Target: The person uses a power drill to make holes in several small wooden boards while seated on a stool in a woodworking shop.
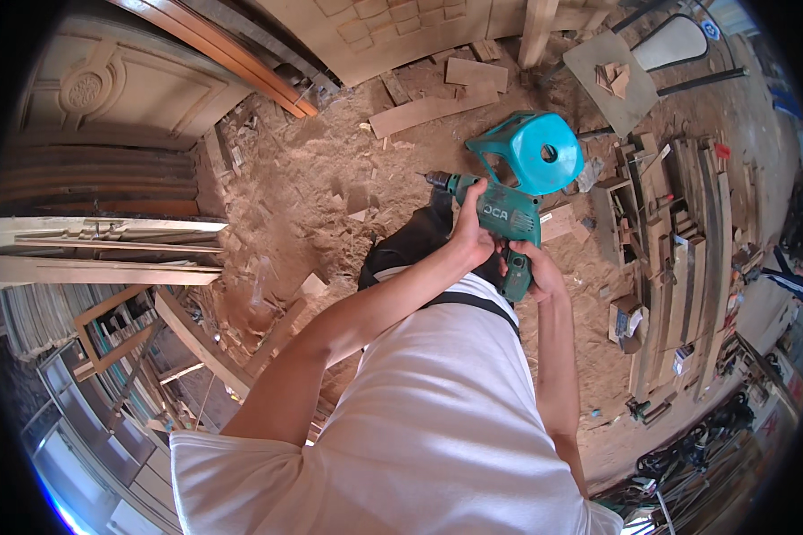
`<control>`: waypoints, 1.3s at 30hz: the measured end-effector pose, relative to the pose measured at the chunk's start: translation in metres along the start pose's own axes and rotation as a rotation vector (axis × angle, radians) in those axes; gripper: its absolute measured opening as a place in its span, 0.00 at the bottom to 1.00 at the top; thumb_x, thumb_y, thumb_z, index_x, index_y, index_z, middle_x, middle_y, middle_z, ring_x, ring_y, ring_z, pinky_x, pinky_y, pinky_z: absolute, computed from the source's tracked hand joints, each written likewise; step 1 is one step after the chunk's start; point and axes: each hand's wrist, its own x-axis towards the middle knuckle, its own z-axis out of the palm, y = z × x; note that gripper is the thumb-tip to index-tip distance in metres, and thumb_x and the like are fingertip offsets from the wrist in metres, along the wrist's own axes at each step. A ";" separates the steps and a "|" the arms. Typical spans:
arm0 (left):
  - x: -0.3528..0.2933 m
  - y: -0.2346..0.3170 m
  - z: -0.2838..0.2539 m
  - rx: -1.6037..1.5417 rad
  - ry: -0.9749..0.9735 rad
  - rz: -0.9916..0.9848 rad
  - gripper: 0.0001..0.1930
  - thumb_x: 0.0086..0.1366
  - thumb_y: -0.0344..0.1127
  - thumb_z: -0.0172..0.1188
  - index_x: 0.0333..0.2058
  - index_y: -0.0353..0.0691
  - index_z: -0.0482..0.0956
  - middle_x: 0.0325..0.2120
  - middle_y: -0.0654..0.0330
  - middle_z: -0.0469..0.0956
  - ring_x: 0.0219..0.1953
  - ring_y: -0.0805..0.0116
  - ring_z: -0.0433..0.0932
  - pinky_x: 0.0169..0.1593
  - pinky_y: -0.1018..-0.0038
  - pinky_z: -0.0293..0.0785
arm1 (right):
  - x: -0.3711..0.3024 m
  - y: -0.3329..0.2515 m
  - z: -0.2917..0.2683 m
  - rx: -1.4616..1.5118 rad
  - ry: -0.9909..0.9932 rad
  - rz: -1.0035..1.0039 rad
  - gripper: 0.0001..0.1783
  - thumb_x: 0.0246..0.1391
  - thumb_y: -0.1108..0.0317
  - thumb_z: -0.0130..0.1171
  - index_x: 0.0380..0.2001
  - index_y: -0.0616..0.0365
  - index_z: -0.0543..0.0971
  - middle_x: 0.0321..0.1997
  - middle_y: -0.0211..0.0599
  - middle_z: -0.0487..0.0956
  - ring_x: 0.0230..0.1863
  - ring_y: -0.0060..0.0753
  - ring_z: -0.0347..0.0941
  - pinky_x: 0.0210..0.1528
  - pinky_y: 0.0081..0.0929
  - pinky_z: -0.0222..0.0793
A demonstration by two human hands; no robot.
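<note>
A green power drill (501, 207) is held across the front of my body, its black chuck pointing left. My left hand (471, 234) is closed around the drill's body just behind the chuck, thumb over the top. Wrapped round the handle at the lower right is my right hand (544, 272); some of its fingers are hidden behind the grip. Just beyond the drill stands a turquoise plastic stool (544, 153) on the littered floor.
Wood shavings and offcuts cover the floor (285, 192). Stacked boards (687, 259) lie on the right, near a chair (674, 45) and a small board top (611, 80) holding scraps. A carved door panel (125, 85) leans at the far left, with wooden frames (107, 330) below it.
</note>
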 end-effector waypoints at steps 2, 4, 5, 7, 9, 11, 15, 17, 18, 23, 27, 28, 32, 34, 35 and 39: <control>-0.001 0.001 -0.001 0.015 -0.007 -0.002 0.31 0.59 0.72 0.49 0.41 0.50 0.78 0.33 0.64 0.80 0.36 0.65 0.76 0.29 0.67 0.61 | 0.000 0.001 0.001 0.010 -0.003 0.005 0.13 0.56 0.62 0.57 0.36 0.63 0.76 0.24 0.38 0.77 0.24 0.30 0.74 0.29 0.26 0.70; -0.002 0.000 0.000 -0.019 0.024 0.001 0.29 0.59 0.70 0.52 0.40 0.49 0.78 0.34 0.64 0.80 0.37 0.65 0.76 0.36 0.66 0.65 | -0.002 0.000 0.004 0.031 0.084 0.040 0.12 0.56 0.64 0.59 0.35 0.63 0.76 0.24 0.38 0.77 0.23 0.30 0.74 0.28 0.26 0.71; -0.003 0.000 0.002 -0.037 0.040 0.003 0.29 0.59 0.69 0.54 0.39 0.49 0.79 0.34 0.64 0.81 0.38 0.65 0.76 0.40 0.65 0.67 | -0.003 0.000 0.005 0.041 0.127 0.059 0.12 0.55 0.65 0.60 0.35 0.64 0.76 0.24 0.38 0.77 0.23 0.29 0.74 0.28 0.26 0.71; -0.004 -0.002 0.005 -0.073 0.063 0.047 0.31 0.59 0.70 0.53 0.45 0.47 0.77 0.41 0.61 0.79 0.46 0.62 0.73 0.51 0.61 0.63 | -0.002 0.002 0.005 -0.048 0.199 0.013 0.11 0.52 0.69 0.62 0.35 0.64 0.77 0.25 0.37 0.78 0.23 0.29 0.75 0.27 0.26 0.72; -0.004 -0.002 0.004 -0.098 0.067 0.074 0.33 0.59 0.69 0.54 0.48 0.46 0.76 0.45 0.59 0.78 0.51 0.60 0.72 0.58 0.59 0.61 | -0.002 0.003 0.006 -0.113 0.243 -0.044 0.10 0.50 0.73 0.65 0.36 0.65 0.78 0.25 0.37 0.79 0.22 0.28 0.75 0.26 0.25 0.72; -0.001 -0.002 0.001 -0.115 0.053 0.081 0.32 0.59 0.67 0.56 0.49 0.45 0.76 0.47 0.59 0.77 0.53 0.59 0.71 0.61 0.58 0.60 | -0.004 0.000 0.014 -0.152 0.262 -0.114 0.11 0.46 0.78 0.66 0.36 0.66 0.78 0.26 0.37 0.79 0.22 0.26 0.76 0.25 0.24 0.73; -0.004 -0.003 0.007 -0.149 0.073 0.108 0.30 0.59 0.64 0.58 0.49 0.45 0.76 0.48 0.59 0.77 0.53 0.59 0.71 0.61 0.58 0.60 | 0.001 0.008 0.012 -0.283 0.368 -0.201 0.12 0.46 0.80 0.66 0.36 0.67 0.79 0.26 0.37 0.80 0.22 0.25 0.76 0.24 0.23 0.73; -0.002 -0.004 0.005 -0.160 0.080 0.114 0.30 0.59 0.63 0.59 0.49 0.46 0.76 0.48 0.59 0.77 0.54 0.59 0.71 0.62 0.57 0.60 | 0.006 0.014 0.009 -0.392 0.410 -0.255 0.12 0.47 0.82 0.65 0.38 0.68 0.78 0.27 0.38 0.81 0.22 0.26 0.76 0.24 0.25 0.74; 0.000 -0.004 0.004 -0.151 0.077 0.119 0.30 0.59 0.63 0.59 0.49 0.46 0.76 0.48 0.59 0.77 0.54 0.59 0.71 0.62 0.57 0.60 | 0.007 0.016 0.006 -0.379 0.409 -0.254 0.12 0.46 0.82 0.66 0.37 0.68 0.78 0.27 0.37 0.81 0.22 0.26 0.76 0.24 0.25 0.74; 0.003 -0.006 0.002 -0.142 0.068 0.126 0.29 0.59 0.64 0.59 0.48 0.46 0.76 0.47 0.60 0.77 0.54 0.60 0.70 0.61 0.58 0.60 | 0.002 0.011 0.017 -0.322 0.410 -0.282 0.14 0.44 0.83 0.67 0.37 0.66 0.79 0.28 0.35 0.81 0.22 0.25 0.76 0.25 0.24 0.73; 0.001 -0.006 0.008 -0.135 0.060 0.133 0.28 0.60 0.63 0.59 0.48 0.47 0.76 0.47 0.61 0.77 0.53 0.61 0.70 0.61 0.59 0.60 | 0.000 0.014 0.016 -0.344 0.429 -0.334 0.15 0.43 0.83 0.67 0.37 0.66 0.79 0.28 0.34 0.81 0.24 0.23 0.76 0.26 0.23 0.72; 0.001 -0.006 0.009 -0.134 0.060 0.136 0.28 0.60 0.63 0.59 0.48 0.47 0.76 0.47 0.61 0.77 0.53 0.61 0.70 0.61 0.59 0.60 | -0.001 0.012 0.018 -0.335 0.433 -0.334 0.16 0.42 0.84 0.67 0.38 0.66 0.79 0.29 0.34 0.81 0.25 0.23 0.76 0.27 0.22 0.72; -0.002 -0.008 0.012 -0.123 0.063 0.138 0.28 0.59 0.63 0.59 0.47 0.47 0.76 0.47 0.62 0.77 0.53 0.61 0.70 0.61 0.59 0.59 | -0.001 0.015 0.015 -0.351 0.434 -0.401 0.15 0.43 0.82 0.66 0.38 0.65 0.79 0.30 0.33 0.81 0.26 0.23 0.76 0.28 0.22 0.73; 0.001 -0.010 0.010 -0.128 0.070 0.125 0.28 0.60 0.64 0.58 0.47 0.48 0.76 0.46 0.62 0.77 0.52 0.62 0.71 0.59 0.60 0.61 | -0.003 0.012 0.008 -0.299 0.391 -0.235 0.14 0.46 0.77 0.66 0.39 0.64 0.78 0.30 0.33 0.81 0.26 0.24 0.76 0.28 0.24 0.73; 0.003 -0.010 0.009 -0.131 0.075 0.120 0.28 0.60 0.65 0.57 0.47 0.49 0.76 0.46 0.62 0.77 0.52 0.62 0.71 0.58 0.61 0.61 | -0.005 0.009 0.005 -0.273 0.367 -0.152 0.14 0.48 0.74 0.66 0.39 0.63 0.78 0.30 0.33 0.81 0.26 0.25 0.76 0.28 0.25 0.73; -0.001 -0.010 0.009 -0.068 0.012 0.018 0.29 0.60 0.67 0.54 0.47 0.50 0.76 0.44 0.63 0.78 0.49 0.62 0.72 0.52 0.63 0.63 | -0.013 -0.003 -0.003 0.030 0.203 0.085 0.17 0.51 0.63 0.66 0.41 0.61 0.78 0.30 0.35 0.79 0.28 0.27 0.75 0.32 0.25 0.73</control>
